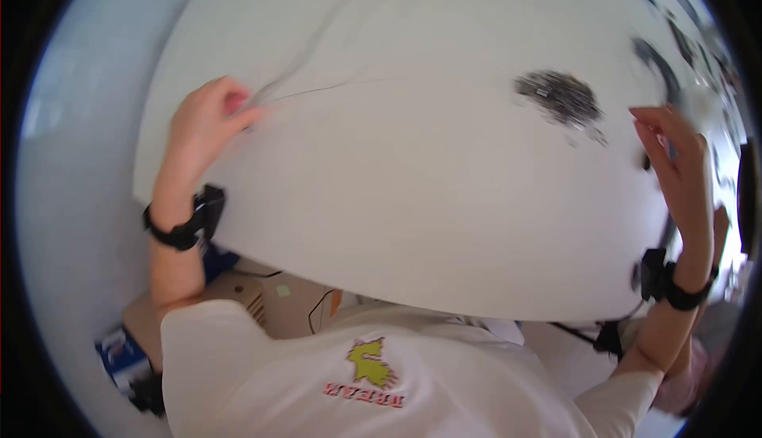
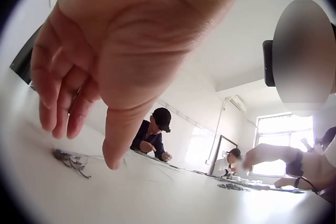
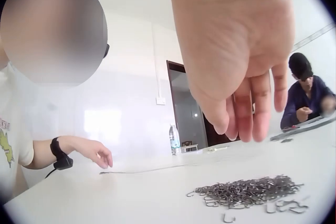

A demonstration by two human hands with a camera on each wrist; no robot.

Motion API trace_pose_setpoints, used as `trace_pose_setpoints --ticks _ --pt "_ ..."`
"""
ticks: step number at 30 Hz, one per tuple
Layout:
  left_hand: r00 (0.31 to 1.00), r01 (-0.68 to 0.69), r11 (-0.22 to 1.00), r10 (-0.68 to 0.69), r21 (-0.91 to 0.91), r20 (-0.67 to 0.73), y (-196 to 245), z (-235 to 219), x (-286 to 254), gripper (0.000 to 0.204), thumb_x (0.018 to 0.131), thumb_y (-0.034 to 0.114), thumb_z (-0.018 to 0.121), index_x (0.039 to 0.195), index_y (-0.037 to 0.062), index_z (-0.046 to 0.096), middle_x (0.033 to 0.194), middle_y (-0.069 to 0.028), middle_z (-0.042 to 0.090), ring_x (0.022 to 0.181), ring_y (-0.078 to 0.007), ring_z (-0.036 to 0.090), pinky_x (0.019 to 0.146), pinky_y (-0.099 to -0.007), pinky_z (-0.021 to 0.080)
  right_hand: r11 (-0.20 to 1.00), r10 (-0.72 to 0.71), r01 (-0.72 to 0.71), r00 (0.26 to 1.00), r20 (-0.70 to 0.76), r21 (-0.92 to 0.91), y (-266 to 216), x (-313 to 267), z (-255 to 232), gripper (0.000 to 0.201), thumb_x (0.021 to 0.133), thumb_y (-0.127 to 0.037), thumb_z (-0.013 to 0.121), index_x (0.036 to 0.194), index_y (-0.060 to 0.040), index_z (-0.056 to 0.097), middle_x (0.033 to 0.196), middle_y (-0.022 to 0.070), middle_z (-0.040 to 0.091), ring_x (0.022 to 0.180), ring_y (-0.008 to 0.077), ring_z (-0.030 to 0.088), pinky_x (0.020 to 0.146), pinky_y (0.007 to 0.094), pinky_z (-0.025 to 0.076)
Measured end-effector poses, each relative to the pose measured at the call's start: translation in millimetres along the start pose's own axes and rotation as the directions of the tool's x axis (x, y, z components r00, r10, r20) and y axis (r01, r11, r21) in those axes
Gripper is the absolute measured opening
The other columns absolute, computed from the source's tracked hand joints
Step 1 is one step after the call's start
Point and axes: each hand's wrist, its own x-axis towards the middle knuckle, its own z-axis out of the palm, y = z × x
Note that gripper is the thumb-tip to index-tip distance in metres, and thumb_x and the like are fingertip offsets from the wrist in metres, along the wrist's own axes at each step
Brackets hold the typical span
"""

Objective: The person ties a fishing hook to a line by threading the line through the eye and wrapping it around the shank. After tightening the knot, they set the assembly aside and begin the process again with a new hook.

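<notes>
Hovering near the left edge of the white, smooth-topped bench (image 1: 389, 200): left hand (image 1: 202, 124), fingers loosely bent, thumb out, nothing seen held. Right hand (image 1: 675, 152) toward the right side, fingers nearly straight, thumb close to forefinger, no object visible in them. Wide bare stretch between the hands. One pile of dark, shiny metal hooks (image 3: 247, 191) just beside the right hand, several loose at its fringe; tangled, too many to count. One bundle of thin grey strands (image 1: 298, 63) runs from beside the left hand toward the far edge; blurred, strand count unclear.
</notes>
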Motion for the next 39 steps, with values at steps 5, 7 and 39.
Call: trace_pose_setpoints --ticks 5,7,39 --pt "0.986 0.028 0.985 0.001 -0.168 0.168 -37 13 32 0.009 0.082 0.000 0.066 0.079 -0.0040 0.059 0.064 -0.0043 0.056 0.060 -0.0081 0.048 0.056 -0.0267 0.041 0.993 0.118 -0.121 0.987 -0.105 -0.018 50 -53 -34 0.015 0.090 -0.009 0.064 0.101 0.0002 0.067 0.083 0.0095 0.066 0.070 0.0174 0.064 0.064 0.0286 0.049" --pt "0.987 0.017 0.998 -0.006 -0.065 0.160 -40 4 18 0.011 0.082 0.002 0.067 0.078 -0.0036 0.059 0.064 -0.0054 0.056 0.059 -0.0112 0.050 0.057 -0.0279 0.043 0.963 0.261 -0.265 0.963 -0.062 -0.060 58 -81 -60 0.018 0.092 -0.010 0.063 0.106 -0.0001 0.068 0.085 0.0053 0.068 0.077 0.0122 0.064 0.072 0.0245 0.049" --pt "0.574 -0.715 0.603 0.795 -0.354 0.194 236 4 15 0.015 0.074 0.006 0.073 0.084 0.0008 0.062 0.073 -0.0096 0.060 0.066 -0.0226 0.061 0.059 -0.0322 0.047 0.838 0.546 -0.546 0.837 0.047 0.000 71 -172 -32 0.011 0.081 -0.014 0.071 0.085 -0.0045 0.065 0.085 0.0071 0.063 0.064 0.0184 0.056 0.060 0.0304 0.044"
